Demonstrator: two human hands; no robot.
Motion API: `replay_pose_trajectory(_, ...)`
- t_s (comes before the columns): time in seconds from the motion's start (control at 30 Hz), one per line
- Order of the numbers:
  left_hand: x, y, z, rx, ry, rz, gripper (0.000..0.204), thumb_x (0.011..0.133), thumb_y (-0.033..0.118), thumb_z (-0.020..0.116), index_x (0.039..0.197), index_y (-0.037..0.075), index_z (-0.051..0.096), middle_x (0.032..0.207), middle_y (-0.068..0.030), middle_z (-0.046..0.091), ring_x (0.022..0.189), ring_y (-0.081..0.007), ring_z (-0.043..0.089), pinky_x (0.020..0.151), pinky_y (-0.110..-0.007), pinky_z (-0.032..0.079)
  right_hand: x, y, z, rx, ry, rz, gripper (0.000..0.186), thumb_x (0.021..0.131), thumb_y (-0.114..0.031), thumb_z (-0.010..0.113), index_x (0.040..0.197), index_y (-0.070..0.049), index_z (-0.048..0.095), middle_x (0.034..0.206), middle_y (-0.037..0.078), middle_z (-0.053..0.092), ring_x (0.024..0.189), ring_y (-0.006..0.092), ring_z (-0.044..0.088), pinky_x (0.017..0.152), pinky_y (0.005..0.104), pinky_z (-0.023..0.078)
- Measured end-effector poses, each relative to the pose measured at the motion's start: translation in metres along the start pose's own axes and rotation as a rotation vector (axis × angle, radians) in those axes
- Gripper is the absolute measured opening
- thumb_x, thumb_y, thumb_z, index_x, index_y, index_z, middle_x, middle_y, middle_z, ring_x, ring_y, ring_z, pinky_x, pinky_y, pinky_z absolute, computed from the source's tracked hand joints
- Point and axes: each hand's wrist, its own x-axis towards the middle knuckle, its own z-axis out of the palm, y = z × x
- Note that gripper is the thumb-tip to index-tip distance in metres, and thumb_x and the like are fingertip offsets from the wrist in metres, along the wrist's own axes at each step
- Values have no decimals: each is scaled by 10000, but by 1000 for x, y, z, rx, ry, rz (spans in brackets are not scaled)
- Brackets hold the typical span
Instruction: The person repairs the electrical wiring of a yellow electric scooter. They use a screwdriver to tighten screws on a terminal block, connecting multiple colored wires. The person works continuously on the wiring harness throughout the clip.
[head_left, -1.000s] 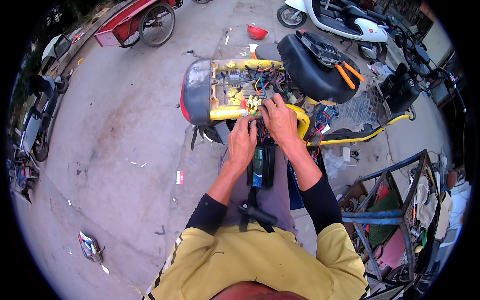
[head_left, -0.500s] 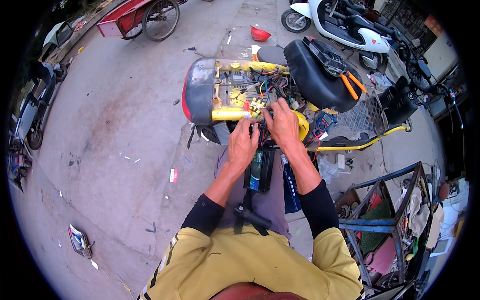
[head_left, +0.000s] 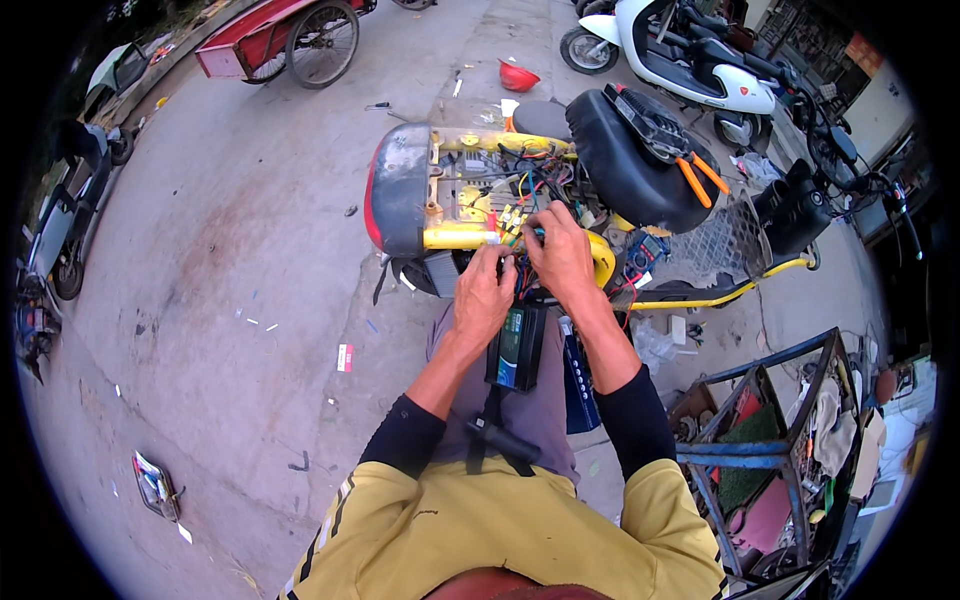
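Observation:
An opened electric scooter with a yellow frame [head_left: 455, 238] lies across in front of me, its loose wires [head_left: 530, 180] exposed. Over the near frame tube, my left hand [head_left: 486, 295] is closed, fingertips pinched beside a group of yellow-sleeved wire connectors [head_left: 512, 219]. What it pinches is too small to make out. Close by on the right, my right hand [head_left: 562, 250] is closed too, with a small teal piece [head_left: 540, 233] showing at its fingers; I cannot tell its kind. A black controller-like box [head_left: 516, 350] rests by my lap below the hands.
The black seat [head_left: 630, 165] carries orange-handled pliers [head_left: 698, 180] and a dark device [head_left: 645, 120]. A blue multimeter [head_left: 645, 252] sits on the footboard side. At lower right stands a metal-framed rack [head_left: 745, 455] of parts. A red helmet-like bowl [head_left: 518, 75] lies beyond the scooter.
Both hands stay close together at the wiring, with only small finger movements. The teal piece shows more plainly at my right fingers. The whole view has shifted slightly.

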Motion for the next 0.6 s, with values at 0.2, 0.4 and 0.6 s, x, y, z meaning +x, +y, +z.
replay_pose_trajectory(0.2, -1, -1, 1, 1, 13, 20, 152, 1019, 67, 707, 1153, 0, 687, 1032, -192, 736, 832, -360, 757, 753, -446, 611, 0, -6, 0, -79, -10, 47, 181, 959, -161, 795, 1030, -11, 721, 1054, 175, 654, 852, 458, 715, 731, 546, 577)
replay_pose_trajectory(0.4, 0, 0, -1, 0, -6, -10, 154, 1015, 64, 710, 1152, -5, 690, 1038, -195, 735, 837, -361, 759, 755, -450, 613, 0, -10, -2, -1, 28, 51, 173, 965, -159, 789, 1027, -11, 724, 1055, 180, 657, 855, 461, 715, 735, 547, 580)
replay_pose_trajectory(0.6, 0, -2, 0, -7, -1, 6, 162, 1013, 57, 708, 1160, -8, 689, 1048, -200, 737, 845, -358, 765, 758, -445, 618, 0, -9, 2, -59, -10, 60, 147, 963, -133, 779, 1022, -9, 727, 1057, 181, 659, 861, 462, 715, 746, 545, 583)
